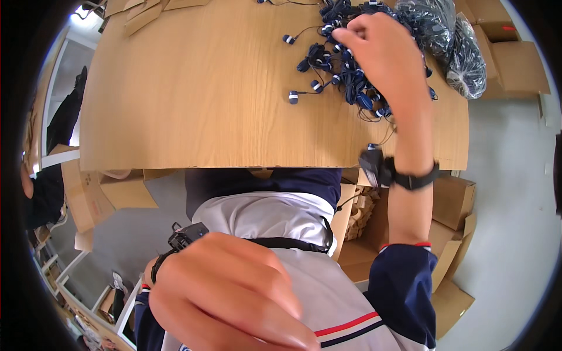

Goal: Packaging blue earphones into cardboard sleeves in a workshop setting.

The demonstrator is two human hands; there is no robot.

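A tangled pile of dark blue and white wired earphones lies at the far right of the wooden table. My right hand is over this pile, its fingers curled and the thumb tip beside an earbud. What sits inside those fingers is hidden. Close to the camera and away from the table, my left hand is raised in front of my chest. Its fingers are bent and pressed together, slightly blurred, and anything in them is out of sight. A few loose earbuds stick out on the pile's left.
Clear plastic bags of dark items stand at the table's far right corner. Flat cardboard pieces lie at the far left. Open cardboard boxes are below the near edge and right. Another person's dark-clothed arm shows at the left.
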